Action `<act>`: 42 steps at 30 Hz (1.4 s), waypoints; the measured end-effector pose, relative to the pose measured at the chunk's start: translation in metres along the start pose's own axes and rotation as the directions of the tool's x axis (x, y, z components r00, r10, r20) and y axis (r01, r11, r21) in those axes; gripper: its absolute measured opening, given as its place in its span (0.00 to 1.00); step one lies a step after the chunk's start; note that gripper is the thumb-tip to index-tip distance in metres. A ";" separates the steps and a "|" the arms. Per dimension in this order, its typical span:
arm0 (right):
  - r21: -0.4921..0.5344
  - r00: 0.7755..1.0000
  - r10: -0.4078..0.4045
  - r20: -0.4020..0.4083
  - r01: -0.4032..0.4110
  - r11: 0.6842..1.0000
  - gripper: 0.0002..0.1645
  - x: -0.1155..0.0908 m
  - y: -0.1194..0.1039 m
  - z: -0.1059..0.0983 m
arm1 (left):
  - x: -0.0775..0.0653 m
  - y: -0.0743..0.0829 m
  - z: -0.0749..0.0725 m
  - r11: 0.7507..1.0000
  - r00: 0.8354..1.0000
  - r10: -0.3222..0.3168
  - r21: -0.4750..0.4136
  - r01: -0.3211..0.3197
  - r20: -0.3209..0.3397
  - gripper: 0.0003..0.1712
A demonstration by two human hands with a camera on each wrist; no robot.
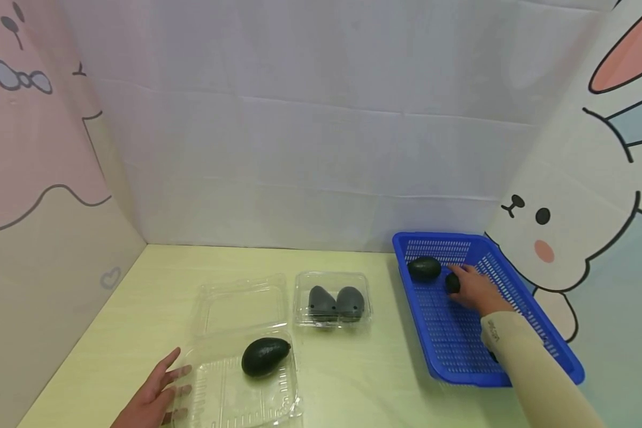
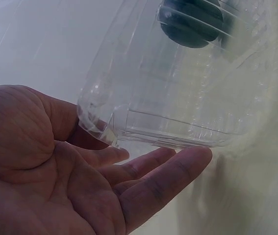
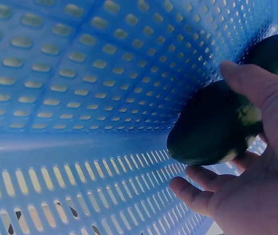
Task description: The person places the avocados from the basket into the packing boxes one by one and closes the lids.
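My right hand (image 1: 475,289) reaches into the blue basket (image 1: 433,356) and holds a dark green avocado (image 3: 212,127), thumb on one side and fingers on the other. A second avocado (image 1: 424,268) lies at the basket's back left. My left hand (image 2: 80,166), its fingers loosely extended, touches the near left edge of a clear plastic clamshell box (image 1: 219,386). Its lid (image 1: 243,303) lies folded back. One avocado (image 1: 266,356) rests on its side in the box's base.
Behind and right of the open box stands a closed clear box (image 1: 331,278) with two dark avocados (image 1: 350,302) inside. A dark thing (image 1: 493,356) in the basket is mostly hidden by my right sleeve. Cloth walls with cartoon prints border the pale table (image 1: 364,380).
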State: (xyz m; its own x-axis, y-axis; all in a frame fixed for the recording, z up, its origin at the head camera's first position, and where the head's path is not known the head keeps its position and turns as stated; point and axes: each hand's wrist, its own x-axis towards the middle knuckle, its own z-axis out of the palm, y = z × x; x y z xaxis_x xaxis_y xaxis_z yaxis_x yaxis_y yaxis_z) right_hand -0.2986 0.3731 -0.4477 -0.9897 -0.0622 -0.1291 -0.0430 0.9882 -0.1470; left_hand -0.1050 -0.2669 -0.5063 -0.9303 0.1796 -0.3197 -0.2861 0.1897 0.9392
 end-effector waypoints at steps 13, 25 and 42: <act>-0.016 1.000 0.006 0.013 -0.006 1.000 0.40 -0.002 -0.007 0.001 | 0.001 0.000 0.001 1.000 0.999 -0.022 -0.006 0.022 -0.027 0.40; -0.094 0.999 -0.008 0.036 0.011 0.996 0.34 -0.006 -0.015 -0.002 | 0.000 0.001 0.002 1.000 0.999 -0.019 -0.004 0.019 -0.036 0.39; -0.185 0.990 -0.107 -0.089 0.089 0.979 0.35 -0.021 -0.019 -0.020 | -0.001 0.004 0.004 1.000 1.000 -0.008 -0.003 0.008 -0.027 0.40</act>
State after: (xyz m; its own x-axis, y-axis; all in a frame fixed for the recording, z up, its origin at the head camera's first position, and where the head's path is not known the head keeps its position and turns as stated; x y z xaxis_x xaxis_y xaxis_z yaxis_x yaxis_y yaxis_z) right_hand -0.2795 0.3587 -0.4226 -0.9876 -0.1550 -0.0248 -0.1556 0.9875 0.0258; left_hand -0.1038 -0.2628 -0.5030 -0.9340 0.1519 -0.3234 -0.2940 0.1878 0.9372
